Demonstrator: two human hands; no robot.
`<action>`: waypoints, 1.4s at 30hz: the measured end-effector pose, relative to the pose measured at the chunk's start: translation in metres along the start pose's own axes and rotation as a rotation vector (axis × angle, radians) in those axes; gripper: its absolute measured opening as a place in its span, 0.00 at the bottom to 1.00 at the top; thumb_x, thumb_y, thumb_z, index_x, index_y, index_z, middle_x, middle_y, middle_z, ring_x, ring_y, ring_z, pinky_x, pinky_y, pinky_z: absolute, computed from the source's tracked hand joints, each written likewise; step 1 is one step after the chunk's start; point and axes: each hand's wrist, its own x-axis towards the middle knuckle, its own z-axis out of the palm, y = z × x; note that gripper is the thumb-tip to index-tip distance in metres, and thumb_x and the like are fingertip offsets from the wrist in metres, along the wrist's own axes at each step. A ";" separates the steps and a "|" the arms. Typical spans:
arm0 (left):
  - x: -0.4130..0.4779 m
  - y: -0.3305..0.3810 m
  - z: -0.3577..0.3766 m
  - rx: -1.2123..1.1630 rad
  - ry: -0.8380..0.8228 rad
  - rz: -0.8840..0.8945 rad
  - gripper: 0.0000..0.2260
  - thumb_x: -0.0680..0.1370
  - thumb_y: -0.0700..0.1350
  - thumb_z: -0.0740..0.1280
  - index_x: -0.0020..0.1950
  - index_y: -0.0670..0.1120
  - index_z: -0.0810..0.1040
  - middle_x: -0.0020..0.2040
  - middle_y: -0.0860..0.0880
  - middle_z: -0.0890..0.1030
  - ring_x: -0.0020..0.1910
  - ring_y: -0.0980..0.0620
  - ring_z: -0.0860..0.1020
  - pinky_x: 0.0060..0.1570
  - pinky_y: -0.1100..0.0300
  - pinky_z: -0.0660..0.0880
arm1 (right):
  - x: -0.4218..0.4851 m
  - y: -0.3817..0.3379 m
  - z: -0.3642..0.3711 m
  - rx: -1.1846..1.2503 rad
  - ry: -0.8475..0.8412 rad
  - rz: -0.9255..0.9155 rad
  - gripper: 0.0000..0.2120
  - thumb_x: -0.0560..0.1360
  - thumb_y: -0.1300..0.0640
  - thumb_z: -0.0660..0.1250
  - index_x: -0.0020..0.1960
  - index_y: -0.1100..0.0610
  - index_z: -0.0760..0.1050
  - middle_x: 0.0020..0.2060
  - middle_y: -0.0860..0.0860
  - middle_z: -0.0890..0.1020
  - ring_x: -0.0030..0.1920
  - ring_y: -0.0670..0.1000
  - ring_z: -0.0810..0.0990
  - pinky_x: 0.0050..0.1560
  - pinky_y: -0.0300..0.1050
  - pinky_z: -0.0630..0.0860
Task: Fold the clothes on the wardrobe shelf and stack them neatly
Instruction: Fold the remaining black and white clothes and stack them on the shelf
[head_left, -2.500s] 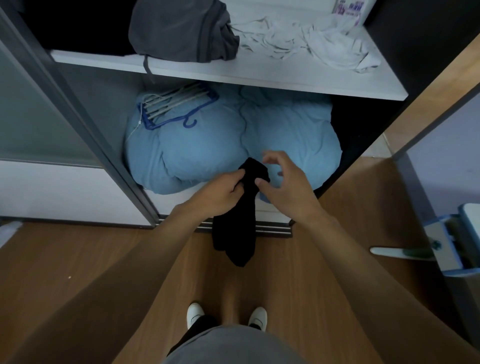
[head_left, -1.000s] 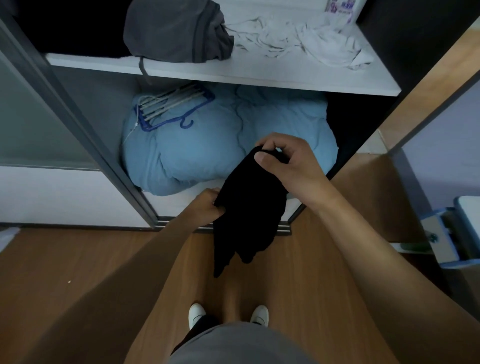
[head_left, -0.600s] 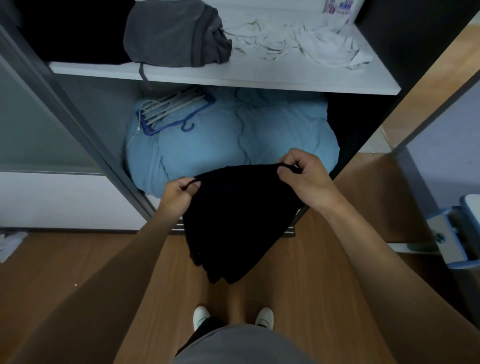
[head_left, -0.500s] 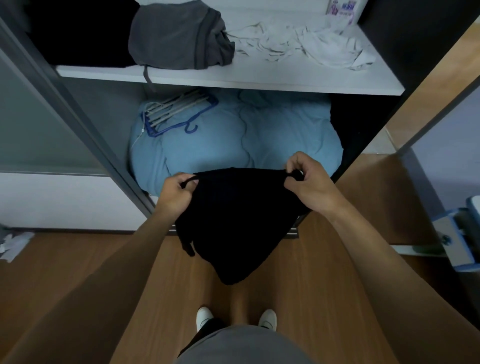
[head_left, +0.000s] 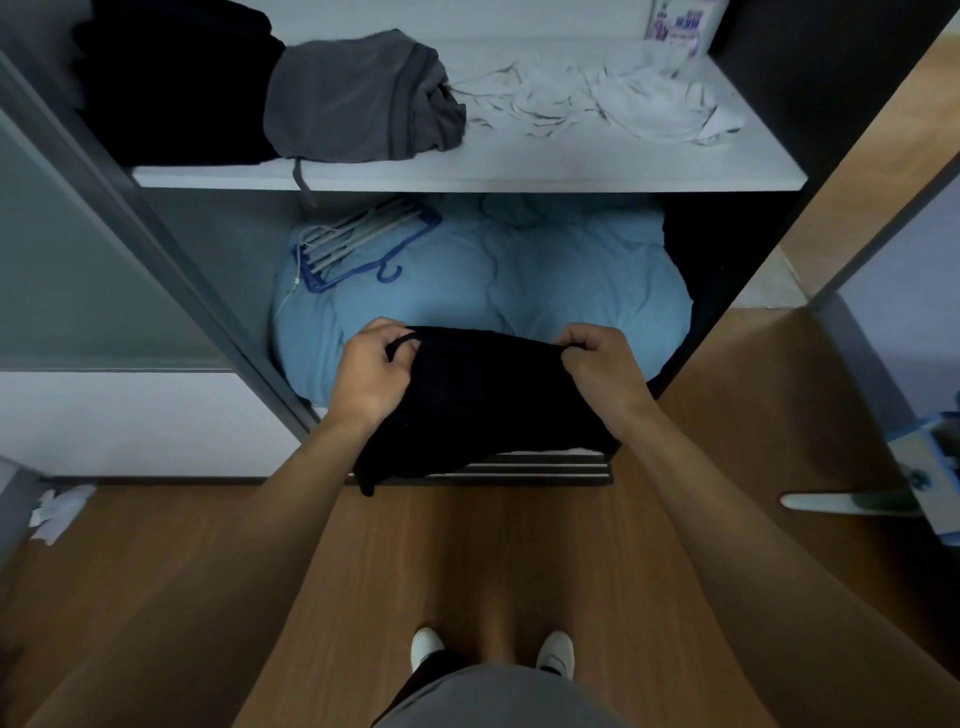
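Clothes on the wardrobe shelf (head_left: 467, 174) look mostly unsorted, so the task seems to be at an early stage.

Head view: a black garment (head_left: 483, 400) is off the shelf and held in the air in front of the lower compartment, above the wooden floor (head_left: 493, 545). The left hand (head_left: 371, 371) and the right hand (head_left: 602, 369) are apart, each pinching 1 end of its top edge with curled fingers, so the cloth hangs spread between them. No fold shows in it yet; the likely step in hand is squaring it up for a first fold.

On the shelf, a grey garment (head_left: 358, 98) lies bundled, with a cord dangling over the front edge, and a white garment (head_left: 597, 98) lies flat but crumpled. Both look unfolded. A dark heap (head_left: 176, 83) at the left end is too shadowed to tell whether it is folded.

The black cloth looks soft, matte and limp. The grey one looks thicker, with a darker band. The white one looks thin and creased. The shelf is a smooth white board. Below it sit a puffy light-blue duvet (head_left: 545, 280) and plastic hangers (head_left: 358, 244).
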 end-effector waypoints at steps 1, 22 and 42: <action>0.001 0.000 -0.001 -0.008 0.014 -0.003 0.07 0.81 0.36 0.66 0.53 0.37 0.83 0.50 0.46 0.80 0.52 0.51 0.77 0.58 0.66 0.71 | 0.000 -0.001 0.000 -0.087 -0.075 -0.037 0.15 0.75 0.65 0.63 0.33 0.49 0.76 0.28 0.43 0.77 0.31 0.41 0.75 0.35 0.37 0.70; -0.075 -0.066 0.051 0.158 -0.808 -0.135 0.19 0.77 0.34 0.67 0.31 0.53 0.78 0.33 0.57 0.79 0.36 0.59 0.79 0.36 0.65 0.69 | -0.014 -0.022 0.011 -0.258 -0.301 -0.072 0.11 0.79 0.59 0.68 0.37 0.57 0.80 0.34 0.52 0.82 0.33 0.42 0.78 0.38 0.38 0.72; -0.041 -0.050 0.011 0.294 -0.055 -0.485 0.13 0.71 0.39 0.65 0.50 0.48 0.85 0.55 0.46 0.85 0.57 0.42 0.80 0.59 0.54 0.76 | -0.023 0.002 0.007 -0.568 -0.705 0.140 0.29 0.68 0.41 0.78 0.60 0.57 0.76 0.52 0.46 0.81 0.53 0.47 0.80 0.47 0.38 0.75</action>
